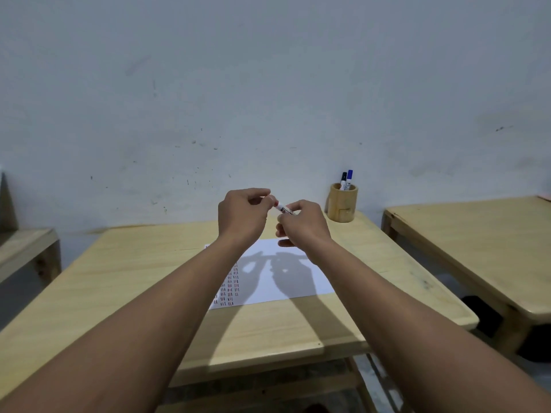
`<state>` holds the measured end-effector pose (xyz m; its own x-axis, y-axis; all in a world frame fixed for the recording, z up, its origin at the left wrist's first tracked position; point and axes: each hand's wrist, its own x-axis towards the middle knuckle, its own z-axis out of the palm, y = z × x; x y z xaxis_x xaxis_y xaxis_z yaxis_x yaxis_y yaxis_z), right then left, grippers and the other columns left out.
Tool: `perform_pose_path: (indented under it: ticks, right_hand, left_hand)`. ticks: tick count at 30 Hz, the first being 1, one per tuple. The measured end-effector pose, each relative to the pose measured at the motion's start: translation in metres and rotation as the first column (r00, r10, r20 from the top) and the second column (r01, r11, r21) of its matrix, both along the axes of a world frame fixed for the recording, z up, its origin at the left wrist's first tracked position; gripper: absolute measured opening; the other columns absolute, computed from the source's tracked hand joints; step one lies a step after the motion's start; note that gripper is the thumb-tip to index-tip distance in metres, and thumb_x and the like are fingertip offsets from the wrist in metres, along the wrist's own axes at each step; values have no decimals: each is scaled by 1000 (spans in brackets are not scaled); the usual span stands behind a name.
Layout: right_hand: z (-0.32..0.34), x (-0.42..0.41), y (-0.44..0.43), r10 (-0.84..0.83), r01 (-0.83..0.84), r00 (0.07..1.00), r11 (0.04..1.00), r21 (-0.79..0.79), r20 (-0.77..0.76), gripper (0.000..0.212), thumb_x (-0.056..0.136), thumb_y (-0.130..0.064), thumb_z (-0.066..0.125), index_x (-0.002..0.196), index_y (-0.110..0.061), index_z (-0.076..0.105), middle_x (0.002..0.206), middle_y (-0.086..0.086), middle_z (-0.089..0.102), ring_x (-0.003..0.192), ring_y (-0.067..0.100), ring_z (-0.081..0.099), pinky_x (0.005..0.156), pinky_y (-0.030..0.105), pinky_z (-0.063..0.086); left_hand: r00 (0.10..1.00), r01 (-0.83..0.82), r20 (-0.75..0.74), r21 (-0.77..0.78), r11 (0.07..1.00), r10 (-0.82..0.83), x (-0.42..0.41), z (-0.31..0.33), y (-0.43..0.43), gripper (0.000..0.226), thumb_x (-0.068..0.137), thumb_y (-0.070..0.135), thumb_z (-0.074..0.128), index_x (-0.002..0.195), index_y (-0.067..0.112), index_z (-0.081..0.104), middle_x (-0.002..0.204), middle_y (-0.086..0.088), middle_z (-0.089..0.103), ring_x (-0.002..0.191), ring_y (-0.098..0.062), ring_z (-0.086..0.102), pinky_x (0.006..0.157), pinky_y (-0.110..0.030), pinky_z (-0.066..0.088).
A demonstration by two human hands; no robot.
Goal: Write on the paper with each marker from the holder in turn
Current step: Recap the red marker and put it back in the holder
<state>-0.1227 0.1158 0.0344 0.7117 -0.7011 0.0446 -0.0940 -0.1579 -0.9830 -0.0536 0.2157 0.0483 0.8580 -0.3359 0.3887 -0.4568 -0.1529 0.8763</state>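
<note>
Both hands are raised above the table, holding one white marker (282, 208) with a red cap between them. My left hand (242, 215) pinches the red-capped end with its fingertips. My right hand (301, 224) grips the marker's barrel. Whether the cap is on or off the marker I cannot tell. Below the hands lies the white paper (286, 281), with columns of short red marks down its left side. A wooden holder (343, 207) stands at the table's far right corner, holding a black-capped marker (343, 180) and a blue-capped marker (349, 179).
The paper lies on a light wooden table (134, 281) set against a scuffed grey wall. A second wooden table (477, 242) stands to the right across a narrow gap. A wooden bench or shelf (24, 248) is at the left edge.
</note>
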Motion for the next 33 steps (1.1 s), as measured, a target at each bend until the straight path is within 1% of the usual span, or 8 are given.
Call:
perform_pose_path:
  ticks: [3,6,9,15,18,25,29,33]
  right_hand:
    - [6,-5,-21,-13,10,999,995,-98,-37,6,97,-15,57,102,-11,57,80,12,71,61,21,67,53,32,56]
    - [12,-8,-48,-35,27,998,987,-161,-44,11,100,-21,54,105,-12,58,73,7,70,56,19,64,50,27,50]
    - [16,-8,-80,-102,88,994,958,-275,-37,18,99,-26,59,108,-12,66,71,3,62,54,17,56,48,23,41]
    - [22,1,-150,-187,158,981,914,-374,-42,23,98,-25,60,86,-8,71,79,7,66,82,27,62,65,29,44]
    - [26,12,-185,-248,228,969,887,-403,2,19,97,-23,61,110,-14,71,101,5,72,94,25,67,78,33,50]
    - [36,41,-242,-321,323,943,814,-483,89,22,99,-19,55,120,-18,62,100,3,70,71,9,60,52,24,37]
    - [23,59,-262,-308,290,950,816,-501,50,15,101,-23,54,110,-18,63,92,2,70,74,16,65,56,28,43]
    - [6,71,-277,-290,232,956,842,-488,-46,9,97,-20,64,102,-15,68,88,0,65,82,21,64,76,35,55]
  left_hand:
    - [999,32,22,8,999,-32,-2,7,-19,24,93,32,58,83,27,79,82,8,75,71,-16,63,71,-29,49]
    - [998,52,-38,-29,998,-53,4,5,-43,24,98,33,53,98,26,76,91,9,75,93,-20,71,87,-33,52]
    - [997,64,-51,-12,998,-65,11,-3,-71,25,99,32,52,105,24,75,94,7,76,98,-20,70,93,-35,51]
    - [994,97,39,130,987,-103,27,-24,-141,30,97,32,57,121,19,70,108,5,71,96,-12,62,84,-23,42]
    - [988,132,50,200,971,-144,39,-36,-181,42,94,37,61,132,19,61,116,2,68,101,-14,62,85,-26,44]
    - [978,203,-18,298,933,-208,62,-73,-252,89,83,45,74,155,15,30,146,-11,50,132,-28,50,106,-40,44]
    - [969,234,-145,264,936,-202,72,-88,-273,93,84,43,74,157,14,24,150,-13,47,136,-29,46,103,-36,42]
    - [969,238,-128,264,935,-211,78,-95,-285,82,87,30,70,155,12,28,145,-10,51,129,-28,52,85,-28,40]
